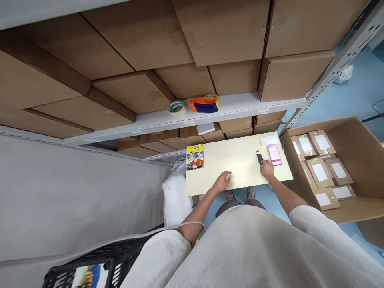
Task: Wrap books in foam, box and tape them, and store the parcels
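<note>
A pale yellow tabletop (231,156) lies in front of me. My left hand (222,181) is at its near edge, fingers apart and holding nothing. My right hand (267,169) is closed on the lower end of a slim black utility knife (259,157), which lies along the tabletop with its small light tip pointing away from me. Beside that hand is a pink and white printed card (275,156), partly blurred out. Behind the card is a white paper slip (268,140). A yellow and purple picture booklet (195,157) rests at the left end.
Cardboard boxes (222,32) fill the shelves ahead. On the shelf edge (246,105) sit a tape roll (177,108) and an orange and blue tape dispenser (204,104). A large carton (357,160) at right holds several labelled parcels (319,173). A black crate (117,264) stands at lower left.
</note>
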### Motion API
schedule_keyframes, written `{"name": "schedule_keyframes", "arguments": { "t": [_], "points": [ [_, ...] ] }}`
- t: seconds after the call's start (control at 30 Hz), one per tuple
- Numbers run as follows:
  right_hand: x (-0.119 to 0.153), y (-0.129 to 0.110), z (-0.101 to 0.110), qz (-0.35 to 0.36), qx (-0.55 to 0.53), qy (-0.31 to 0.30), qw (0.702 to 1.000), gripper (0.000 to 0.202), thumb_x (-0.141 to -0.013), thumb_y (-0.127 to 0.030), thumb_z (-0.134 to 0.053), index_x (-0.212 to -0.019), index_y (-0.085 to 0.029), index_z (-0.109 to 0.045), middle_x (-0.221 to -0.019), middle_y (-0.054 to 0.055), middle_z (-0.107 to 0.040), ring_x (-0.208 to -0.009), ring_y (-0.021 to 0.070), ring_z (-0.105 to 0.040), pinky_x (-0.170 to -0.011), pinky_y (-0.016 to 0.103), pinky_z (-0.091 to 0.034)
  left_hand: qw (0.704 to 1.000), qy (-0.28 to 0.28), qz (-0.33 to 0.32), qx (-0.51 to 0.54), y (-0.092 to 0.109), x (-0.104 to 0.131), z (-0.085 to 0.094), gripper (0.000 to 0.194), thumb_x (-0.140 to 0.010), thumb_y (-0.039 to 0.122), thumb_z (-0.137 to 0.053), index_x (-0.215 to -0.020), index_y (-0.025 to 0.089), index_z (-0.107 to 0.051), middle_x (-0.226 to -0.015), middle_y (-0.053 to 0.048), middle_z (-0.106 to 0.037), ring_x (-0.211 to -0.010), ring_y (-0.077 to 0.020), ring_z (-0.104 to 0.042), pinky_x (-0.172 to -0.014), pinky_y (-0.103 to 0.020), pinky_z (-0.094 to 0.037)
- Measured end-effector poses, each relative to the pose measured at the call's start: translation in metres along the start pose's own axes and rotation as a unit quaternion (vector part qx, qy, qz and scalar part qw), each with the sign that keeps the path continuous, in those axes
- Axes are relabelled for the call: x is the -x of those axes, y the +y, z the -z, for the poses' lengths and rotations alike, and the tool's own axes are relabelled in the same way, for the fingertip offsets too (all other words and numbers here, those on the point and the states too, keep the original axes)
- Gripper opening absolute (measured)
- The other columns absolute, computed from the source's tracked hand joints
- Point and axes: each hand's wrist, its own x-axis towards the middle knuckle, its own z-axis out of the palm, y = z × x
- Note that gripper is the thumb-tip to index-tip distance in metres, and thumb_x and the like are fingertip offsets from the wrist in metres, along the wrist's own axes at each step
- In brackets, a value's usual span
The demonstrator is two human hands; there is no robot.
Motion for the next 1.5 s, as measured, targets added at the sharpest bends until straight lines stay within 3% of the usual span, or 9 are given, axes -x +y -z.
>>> {"name": "schedule_keyframes", "arguments": {
  "t": [0.1, 0.2, 0.43, 0.6, 0.77, 0.9, 1.13, 1.33, 1.5],
  "points": [
    [-0.002, -0.016, 0.014, 0.01, -0.005, 0.038, 0.999, 0.033, -0.103, -0.025, -0.051, -0.127, -0.017, -0.072, -0.144, 0.021, -0.058, -0.126, 0.036, -0.055, -0.1, 0.045, -0.044, 1.0, 0.007, -0.008, 0.005, -0.002, -0.001, 0.008, 0.042, -0.102, 0.023, -0.054, -0.142, 0.02, -0.067, -0.151, -0.014, -0.066, -0.126, -0.0266, -0.071, -0.117, -0.046, -0.055],
    [-0.015, -0.05, 0.044, 0.072, -0.042, 0.1, 0.991, 0.034, -0.104, -0.027, -0.049, -0.126, -0.017, -0.072, -0.142, 0.02, -0.06, -0.123, 0.036, -0.057, -0.102, 0.048, -0.046, 1.0, 0.02, -0.017, 0.011, -0.007, -0.002, 0.014, 0.042, -0.101, 0.023, -0.054, -0.14, 0.02, -0.068, -0.149, -0.014, -0.067, -0.125, -0.0266, -0.071, -0.116, -0.047, -0.055],
    [-0.058, -0.197, 0.166, 0.324, -0.114, 0.276, 0.898, 0.038, -0.109, -0.034, -0.043, -0.136, -0.021, -0.067, -0.141, 0.017, -0.062, -0.128, 0.0339, -0.055, -0.109, 0.049, -0.044, 0.995, 0.08, -0.049, 0.027, -0.02, -0.001, 0.041, 0.041, -0.1, 0.024, -0.056, -0.138, 0.021, -0.07, -0.146, -0.013, -0.068, -0.121, -0.0262, -0.073, -0.114, -0.047, -0.057],
    [-0.086, -0.303, 0.234, 0.399, -0.035, 0.255, 0.88, 0.047, -0.108, -0.035, -0.045, -0.147, -0.017, -0.065, -0.15, 0.019, -0.059, -0.128, 0.0377, -0.05, -0.108, 0.053, -0.041, 0.991, 0.116, -0.056, 0.044, -0.035, 0.008, 0.061, 0.04, -0.1, 0.025, -0.057, -0.138, 0.022, -0.07, -0.146, -0.013, -0.068, -0.119, -0.0255, -0.074, -0.113, -0.047, -0.058],
    [-0.106, -0.358, 0.255, 0.369, 0.067, 0.225, 0.899, 0.047, -0.108, -0.032, -0.047, -0.148, -0.015, -0.065, -0.143, 0.022, -0.064, -0.124, 0.0403, -0.048, -0.101, 0.053, -0.039, 0.988, 0.136, -0.051, 0.06, -0.051, 0.021, 0.07, 0.04, -0.1, 0.024, -0.057, -0.138, 0.022, -0.07, -0.145, -0.013, -0.069, -0.12, -0.025, -0.074, -0.113, -0.046, -0.058],
    [-0.109, -0.369, 0.252, 0.327, 0.131, 0.209, 0.912, 0.043, -0.108, -0.033, -0.049, -0.142, -0.016, -0.069, -0.134, 0.023, -0.068, -0.122, 0.0407, -0.046, -0.1, 0.053, -0.034, 0.987, 0.141, -0.042, 0.071, -0.061, 0.031, 0.075, 0.041, -0.101, 0.023, -0.056, -0.139, 0.021, -0.07, -0.147, -0.013, -0.068, -0.122, -0.0254, -0.073, -0.115, -0.046, -0.057],
    [-0.087, -0.352, 0.242, 0.366, 0.111, 0.258, 0.887, 0.042, -0.106, -0.033, -0.05, -0.136, -0.018, -0.074, -0.13, 0.022, -0.066, -0.115, 0.039, -0.044, -0.095, 0.051, -0.031, 0.987, 0.129, -0.047, 0.08, -0.067, 0.033, 0.08, 0.04, -0.1, 0.025, -0.057, -0.138, 0.021, -0.071, -0.146, -0.013, -0.068, -0.121, -0.0257, -0.074, -0.114, -0.045, -0.057],
    [-0.028, -0.292, 0.219, 0.375, 0.05, 0.296, 0.877, 0.038, -0.107, -0.036, -0.051, -0.133, -0.021, -0.075, -0.124, 0.018, -0.067, -0.109, 0.0348, -0.049, -0.092, 0.046, -0.033, 0.991, 0.095, -0.067, 0.064, -0.058, 0.016, 0.075, 0.039, -0.101, 0.026, -0.058, -0.137, 0.022, -0.071, -0.146, -0.013, -0.068, -0.119, -0.0249, -0.074, -0.113, -0.044, -0.057],
    [0.013, -0.221, 0.167, 0.334, 0.002, 0.266, 0.904, 0.037, -0.108, -0.045, -0.054, -0.123, -0.021, -0.078, -0.109, 0.015, -0.071, -0.103, 0.0328, -0.056, -0.088, 0.043, -0.038, 0.993, 0.061, -0.081, 0.052, -0.046, 0.002, 0.062, 0.041, -0.099, 0.024, -0.057, -0.138, 0.022, -0.071, -0.145, -0.012, -0.07, -0.117, -0.025, -0.074, -0.113, -0.046, -0.058]
  ]
}}
